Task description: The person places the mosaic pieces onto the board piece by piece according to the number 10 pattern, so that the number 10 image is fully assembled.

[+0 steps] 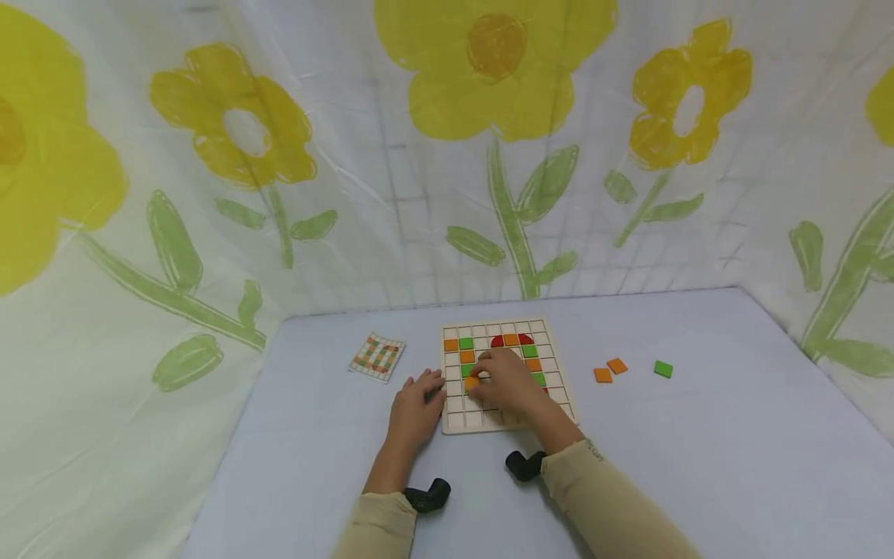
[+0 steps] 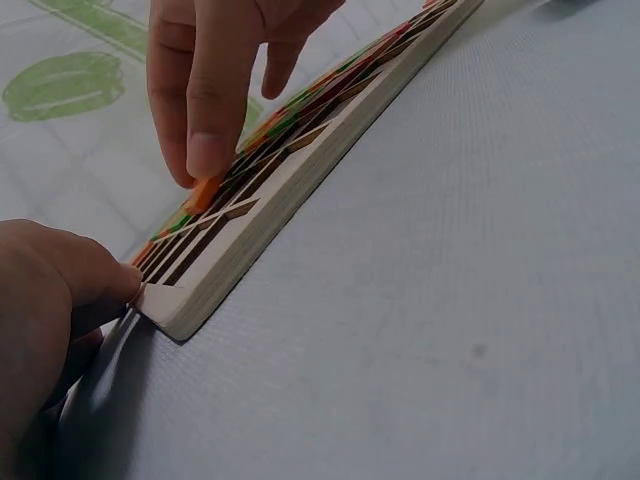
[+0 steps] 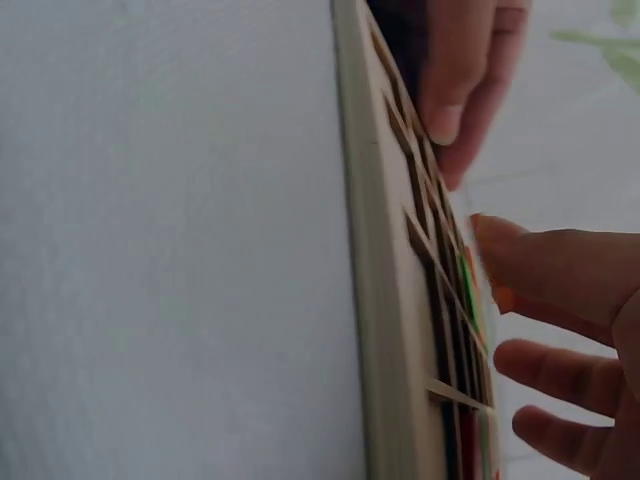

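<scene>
A wooden grid board [image 1: 475, 420] lies on the table, with orange, green and red pieces in several of its cells. My right hand [image 1: 512, 382] is over the board and pinches an orange square tile [image 1: 472, 383] between thumb and finger; the tile [image 2: 203, 195] shows tilted at the fingertips in the left wrist view. Against the board's left edge rests my left hand [image 1: 415, 413], its fingers relaxed. In the left wrist view, the left thumb [image 2: 105, 275] touches the board near its corner. The right hand hides some of the middle cells.
A small patterned card [image 1: 378, 357] lies left of the board. To the right are two loose orange tiles [image 1: 603, 376] and a green tile [image 1: 663, 369]. A flower-printed curtain [image 1: 349, 194] hangs behind the white table [image 1: 307, 442].
</scene>
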{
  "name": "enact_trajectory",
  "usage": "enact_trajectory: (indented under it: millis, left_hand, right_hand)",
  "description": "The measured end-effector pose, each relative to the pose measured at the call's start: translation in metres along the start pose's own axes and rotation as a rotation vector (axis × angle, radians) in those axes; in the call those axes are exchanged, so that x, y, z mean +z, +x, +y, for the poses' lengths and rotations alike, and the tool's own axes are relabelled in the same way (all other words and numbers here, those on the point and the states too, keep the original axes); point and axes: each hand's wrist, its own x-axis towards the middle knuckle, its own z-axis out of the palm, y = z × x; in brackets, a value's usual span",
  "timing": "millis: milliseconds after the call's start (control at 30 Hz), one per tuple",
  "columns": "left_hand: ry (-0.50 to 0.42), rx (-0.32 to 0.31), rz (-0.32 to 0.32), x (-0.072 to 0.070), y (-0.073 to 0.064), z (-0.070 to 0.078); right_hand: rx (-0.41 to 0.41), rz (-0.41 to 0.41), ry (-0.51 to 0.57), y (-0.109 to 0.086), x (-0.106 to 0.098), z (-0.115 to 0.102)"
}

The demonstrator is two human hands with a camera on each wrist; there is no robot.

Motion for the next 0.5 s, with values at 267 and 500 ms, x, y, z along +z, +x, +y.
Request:
enact_trajectory:
  millis: [267,500]
  left_hand:
    - [-0.007,0.006,-0.015,-0.0018,-0.0002,0.0006]
    - [-0.006,-0.01,-0.009,-0.0006,-0.0024,-0.0006]
  right_hand:
    - [-0.004,0.01,-0.037,0.0022,0.0066,-0.0023]
    - [0.006,0.001,-0.043,0.0017,0.0083,-0.0059]
